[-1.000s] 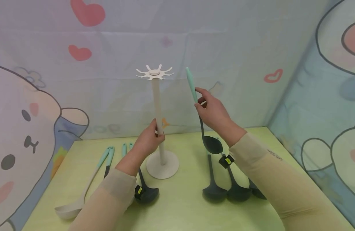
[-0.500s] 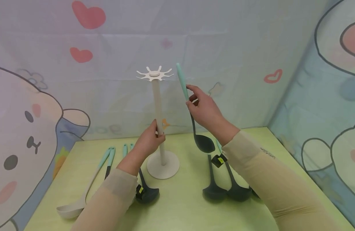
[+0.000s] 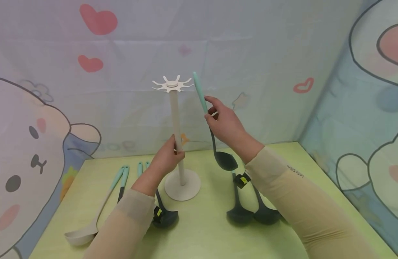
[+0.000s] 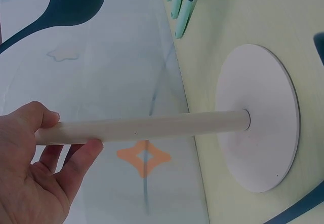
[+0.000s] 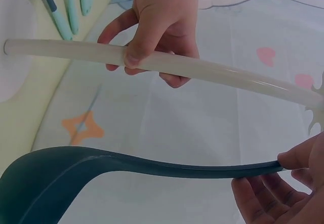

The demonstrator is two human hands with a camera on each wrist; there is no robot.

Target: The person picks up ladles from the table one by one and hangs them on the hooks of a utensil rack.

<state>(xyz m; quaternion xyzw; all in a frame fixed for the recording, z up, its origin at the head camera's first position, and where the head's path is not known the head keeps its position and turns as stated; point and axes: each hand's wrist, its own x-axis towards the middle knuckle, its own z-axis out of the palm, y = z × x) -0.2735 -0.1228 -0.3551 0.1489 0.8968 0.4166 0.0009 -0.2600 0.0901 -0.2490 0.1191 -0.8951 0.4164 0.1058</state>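
Observation:
My left hand (image 3: 164,158) grips the pole (image 3: 175,118) of a white utensil stand, whose round base (image 3: 182,196) rests on the table. On top of the pole is a ring of hooks (image 3: 172,85) that carries nothing. My right hand (image 3: 226,122) pinches a dark ladle (image 3: 226,161) where its mint handle (image 3: 199,88) meets the dark neck. The ladle hangs with its bowl down, to the right of the pole. Its handle end is beside the hooks, at about their height; whether it touches one cannot be told.
Two dark ladles (image 3: 239,215) lie at the right, and a third is mostly hidden by the right sleeve. Left of the stand lie a beige ladle (image 3: 79,236), another dark ladle (image 3: 167,217) and several mint handles (image 3: 124,176). A patterned cloth (image 3: 266,72) stands behind the table (image 3: 202,237).
My right hand has carried the ladle leftward, bringing the handle end close to the hooks. The left hand keeps its grip on the pole, and the stand has stayed in place.

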